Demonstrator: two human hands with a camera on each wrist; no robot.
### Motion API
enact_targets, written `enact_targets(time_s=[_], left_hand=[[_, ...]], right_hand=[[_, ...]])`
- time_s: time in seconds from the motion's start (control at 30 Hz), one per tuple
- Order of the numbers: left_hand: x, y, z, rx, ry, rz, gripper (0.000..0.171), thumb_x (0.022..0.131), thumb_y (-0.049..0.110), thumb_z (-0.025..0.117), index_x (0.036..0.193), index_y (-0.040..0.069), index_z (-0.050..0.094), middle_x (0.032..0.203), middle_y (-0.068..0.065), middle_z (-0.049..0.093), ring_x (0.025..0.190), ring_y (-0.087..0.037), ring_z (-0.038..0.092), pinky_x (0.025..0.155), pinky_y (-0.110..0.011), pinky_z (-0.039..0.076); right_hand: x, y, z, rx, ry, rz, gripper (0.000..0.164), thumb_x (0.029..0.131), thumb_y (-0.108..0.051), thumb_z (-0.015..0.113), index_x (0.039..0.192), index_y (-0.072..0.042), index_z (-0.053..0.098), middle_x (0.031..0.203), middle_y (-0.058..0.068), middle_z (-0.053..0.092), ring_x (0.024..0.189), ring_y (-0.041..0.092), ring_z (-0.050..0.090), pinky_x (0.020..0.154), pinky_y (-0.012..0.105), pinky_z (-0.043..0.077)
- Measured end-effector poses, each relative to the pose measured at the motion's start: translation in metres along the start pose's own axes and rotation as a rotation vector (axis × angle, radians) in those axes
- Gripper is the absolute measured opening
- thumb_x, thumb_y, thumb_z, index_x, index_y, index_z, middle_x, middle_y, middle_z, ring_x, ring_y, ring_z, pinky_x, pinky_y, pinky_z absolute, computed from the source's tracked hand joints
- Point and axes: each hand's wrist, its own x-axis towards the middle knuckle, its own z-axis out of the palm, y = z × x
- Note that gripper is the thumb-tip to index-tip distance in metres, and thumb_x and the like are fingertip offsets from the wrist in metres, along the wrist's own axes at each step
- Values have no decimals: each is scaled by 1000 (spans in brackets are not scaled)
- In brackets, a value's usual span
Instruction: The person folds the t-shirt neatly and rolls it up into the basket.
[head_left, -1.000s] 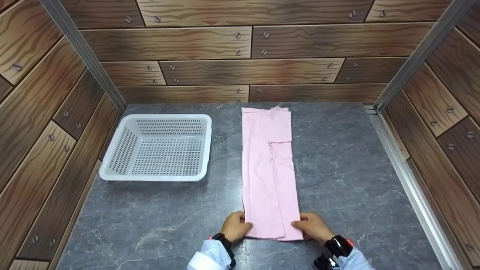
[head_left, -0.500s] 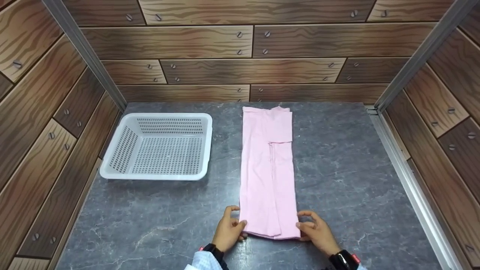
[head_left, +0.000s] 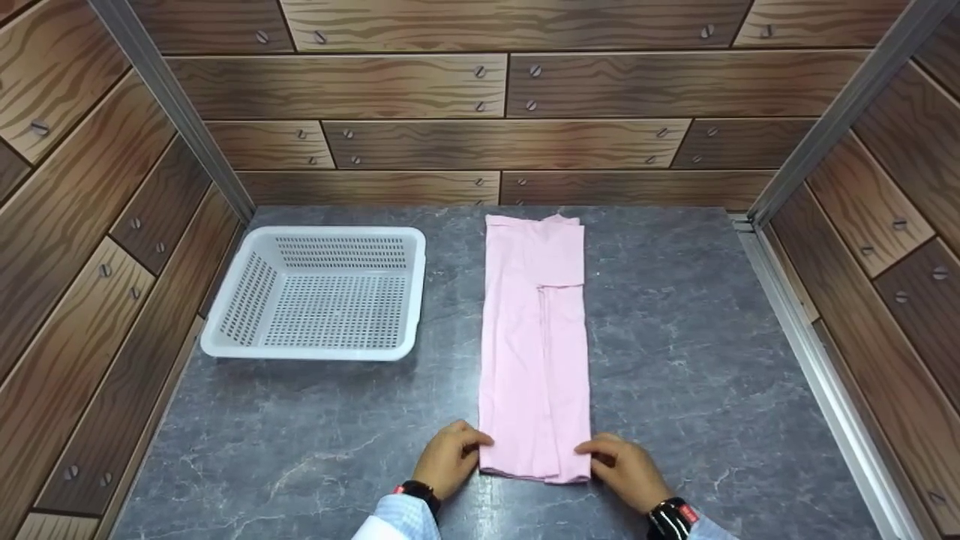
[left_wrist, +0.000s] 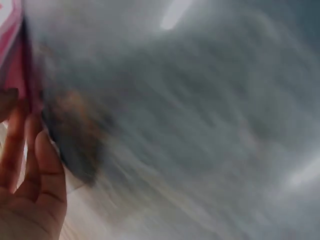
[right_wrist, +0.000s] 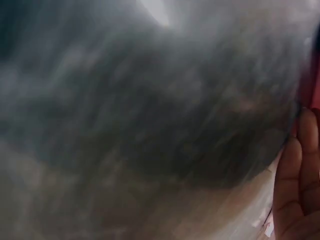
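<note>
A pink garment [head_left: 517, 352], folded into a long narrow strip, lies on the grey table with its short end toward me. At the near left corner my left hand [head_left: 452, 459] pinches the edge, its index finger over the cloth. My right hand [head_left: 628, 471] does likewise at the near right corner, index fingertip on top and thumb at the side edge. In the left wrist view, several fingers [left_wrist: 47, 170] reach the pink cloth [left_wrist: 17, 70]. The right wrist view shows fingers [right_wrist: 292, 185] beside a strip of pink; the fingertips nearest the cloth are partly cut off.
A white perforated plastic basket [head_left: 337, 311] stands at the left of the grey table [head_left: 690, 360]. Wood-patterned panels [head_left: 420, 90] enclose the back and both sides. A metal rail [head_left: 817, 375] runs along the right edge.
The hands have shifted from thumbs on top of the cloth to index fingers on top. The garment's near right corner has moved inward to the left, so the near end is narrower. The basket stays put.
</note>
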Motion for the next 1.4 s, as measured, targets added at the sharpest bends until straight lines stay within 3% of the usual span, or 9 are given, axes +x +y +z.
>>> enact_targets(time_s=[0.2, 0.43, 0.57, 0.67, 0.73, 0.97, 1.1, 1.2, 1.4], left_hand=[[3, -5, -5, -22, 66, 65, 17, 87, 9, 71, 94, 22, 79, 91, 6, 56, 82, -6, 51, 73, -22, 45], [1, 0, -11, -61, 137, 141, 18, 85, 13, 74, 94, 27, 79, 115, 1, 61, 108, -19, 54, 92, -37, 48], [-4, 1, -14, -131, 96, 155, 17, 86, 13, 72, 94, 26, 78, 124, 1, 65, 125, -32, 52, 103, -50, 43], [-6, 0, -17, -230, 47, 173, 15, 87, 10, 70, 95, 20, 78, 116, 0, 71, 130, -42, 49, 111, -55, 36], [-5, 4, -20, -291, 22, 130, 14, 88, 7, 68, 96, 15, 77, 110, -1, 74, 132, -44, 48, 113, -54, 34], [22, 13, -15, -396, 152, 30, 13, 95, 10, 60, 103, 10, 70, 102, -4, 72, 104, -13, 64, 100, -35, 49], [44, 21, -10, -450, 254, -18, 14, 97, 5, 56, 105, 1, 67, 94, -12, 70, 80, -5, 59, 78, -22, 51], [57, 35, -15, -480, 321, -38, 14, 97, 0, 54, 105, -5, 64, 87, -20, 65, 67, -5, 50, 63, -18, 44], [71, 56, -28, -481, 356, -43, 15, 97, 0, 52, 107, -8, 60, 85, -24, 61, 66, -8, 45, 62, -18, 37]], right_hand=[[5, 3, -5, 88, 80, -11, 27, 74, 10, 75, 88, -12, 77, 94, 5, 61, 81, -2, 54, 66, 15, 48], [7, 6, -10, 214, 142, -53, 31, 68, 22, 70, 84, -4, 74, 114, 28, 64, 114, 8, 59, 91, 7, 43], [3, 3, -18, 288, 49, -72, 25, 74, 18, 68, 90, -2, 73, 108, 25, 70, 122, 1, 55, 101, 8, 37], [1, -3, -27, 350, -44, -3, 17, 83, 7, 68, 95, -4, 74, 109, 20, 72, 121, -2, 55, 98, 9, 40], [3, -7, -31, 371, -62, 30, 13, 86, 2, 68, 97, -2, 73, 112, 18, 72, 118, -2, 57, 96, 10, 42], [26, -10, -26, 448, 116, 202, 16, 87, 8, 63, 101, 15, 63, 88, -17, 69, 83, -5, 63, 75, 12, 49], [45, -8, -18, 486, 226, 279, 15, 92, 6, 58, 101, 17, 58, 75, -14, 64, 67, -2, 57, 61, 15, 46], [61, -5, -13, 483, 279, 314, 18, 96, -1, 55, 106, 15, 57, 73, -8, 64, 63, 0, 54, 57, 17, 44], [83, 2, -7, 480, 314, 322, 23, 100, -4, 49, 116, 12, 55, 92, 14, 69, 72, 3, 58, 64, 20, 48]])
